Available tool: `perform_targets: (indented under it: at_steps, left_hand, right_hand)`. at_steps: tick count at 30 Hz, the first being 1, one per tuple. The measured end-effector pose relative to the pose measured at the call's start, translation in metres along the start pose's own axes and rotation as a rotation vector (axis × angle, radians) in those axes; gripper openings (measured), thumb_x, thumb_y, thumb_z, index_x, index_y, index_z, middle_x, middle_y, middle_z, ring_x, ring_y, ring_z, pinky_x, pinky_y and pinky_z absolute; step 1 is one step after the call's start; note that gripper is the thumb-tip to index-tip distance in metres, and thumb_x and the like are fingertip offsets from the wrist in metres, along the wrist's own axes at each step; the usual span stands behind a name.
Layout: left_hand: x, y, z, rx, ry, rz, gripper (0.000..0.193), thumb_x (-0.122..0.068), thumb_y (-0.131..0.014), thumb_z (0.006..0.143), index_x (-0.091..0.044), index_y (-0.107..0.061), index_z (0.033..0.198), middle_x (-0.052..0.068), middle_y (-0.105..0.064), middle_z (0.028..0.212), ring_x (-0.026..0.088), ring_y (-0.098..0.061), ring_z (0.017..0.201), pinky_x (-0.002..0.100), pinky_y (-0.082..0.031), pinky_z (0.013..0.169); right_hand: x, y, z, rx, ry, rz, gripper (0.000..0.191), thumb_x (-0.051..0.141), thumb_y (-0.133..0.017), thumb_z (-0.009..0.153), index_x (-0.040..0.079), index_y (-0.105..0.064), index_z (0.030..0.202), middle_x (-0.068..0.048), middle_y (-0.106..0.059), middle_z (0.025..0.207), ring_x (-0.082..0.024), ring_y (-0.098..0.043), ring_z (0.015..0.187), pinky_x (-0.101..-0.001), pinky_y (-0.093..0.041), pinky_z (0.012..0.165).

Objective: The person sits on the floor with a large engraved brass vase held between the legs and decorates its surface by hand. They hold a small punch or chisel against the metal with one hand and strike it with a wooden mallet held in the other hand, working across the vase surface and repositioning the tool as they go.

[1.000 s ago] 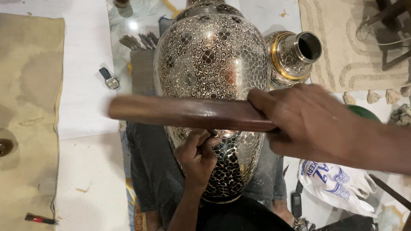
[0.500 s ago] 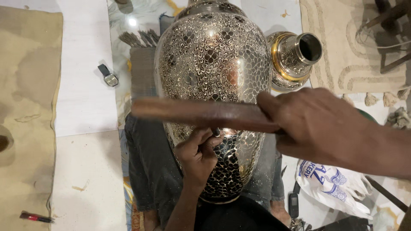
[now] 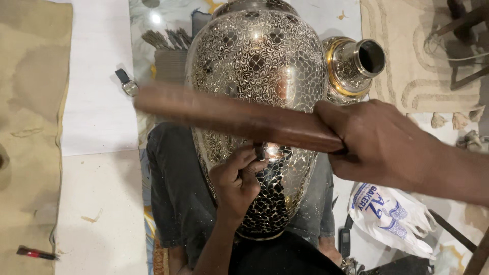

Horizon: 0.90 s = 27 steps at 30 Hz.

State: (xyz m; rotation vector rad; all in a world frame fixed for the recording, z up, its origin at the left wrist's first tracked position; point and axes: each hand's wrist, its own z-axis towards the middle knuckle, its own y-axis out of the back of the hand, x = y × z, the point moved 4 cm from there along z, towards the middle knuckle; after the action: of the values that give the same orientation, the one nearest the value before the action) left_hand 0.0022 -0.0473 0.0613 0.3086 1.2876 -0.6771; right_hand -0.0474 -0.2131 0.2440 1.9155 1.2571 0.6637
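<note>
Metalwork fills the middle of the view: a large engraved vase (image 3: 257, 102) lies across the person's lap, its patterned silver belly facing up and its darker foot end near the body. The left hand (image 3: 237, 178) rests on the vase's near half with its fingers pinched together around a small dark tool (image 3: 260, 151), the tip pressed to the metal. The right hand (image 3: 379, 142) is clamped on 1 end of a brown wooden stick (image 3: 229, 116), which stretches leftward across the vase just above the left hand and looks blurred. To the right of the vase lies a smaller metal neck piece (image 3: 354, 66) with a gold band. A white plastic bag (image 3: 389, 214) sits on the floor near the right, and a small red-tipped tool (image 3: 35, 252) lies at the near left.
</note>
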Motion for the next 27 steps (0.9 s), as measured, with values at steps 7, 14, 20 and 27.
perform_targets:
  at_steps: [7,14,20,27]
  left_hand:
    - [-0.0051,0.0000,0.0009,-0.043,-0.013,0.039,0.043,0.018,-0.060,0.087,-0.003,-0.068,0.124,0.010,-0.079,0.098,0.014,-0.080,0.086,0.023,-0.065,0.069]
    - [-0.0009,0.0017,0.0001,-0.030,-0.025,0.081,0.039,0.016,-0.057,0.087,-0.003,-0.070,0.119,0.010,-0.080,0.098,0.017,-0.080,0.087,0.025,-0.066,0.072]
    - [0.0000,0.0000,0.0000,-0.031,-0.037,0.075,0.025,0.007,-0.067,0.094,-0.004,-0.071,0.116,0.007,-0.079,0.094,0.013,-0.078,0.080,0.023,-0.064,0.066]
    - [-0.0002,0.0023,0.0019,-0.039,0.063,0.044,0.035,0.010,-0.062,0.091,-0.002,-0.071,0.122,0.007,-0.080,0.091,0.012,-0.076,0.075,0.022,-0.058,0.061]
  right_hand:
    - [0.0007,-0.0016,0.0021,0.054,-0.036,0.006,0.029,0.009,-0.069,0.072,0.008,-0.055,0.097,-0.008,-0.064,0.060,-0.025,-0.063,0.047,-0.0414,-0.052,0.048]
    - [0.0007,0.0020,0.0009,0.060,-0.013,-0.065,0.032,0.009,-0.071,0.070,0.008,-0.056,0.098,-0.009,-0.065,0.061,-0.024,-0.063,0.047,-0.0407,-0.053,0.048]
    - [0.0021,0.0009,0.0004,0.103,-0.077,-0.020,0.019,0.010,-0.066,0.077,0.010,-0.057,0.094,-0.007,-0.063,0.062,-0.019,-0.064,0.053,-0.0334,-0.052,0.052]
    - [0.0029,-0.0005,-0.0030,0.122,-0.154,0.038,0.024,0.011,-0.066,0.078,0.011,-0.053,0.099,-0.006,-0.062,0.055,-0.019,-0.064,0.050,-0.0347,-0.053,0.050]
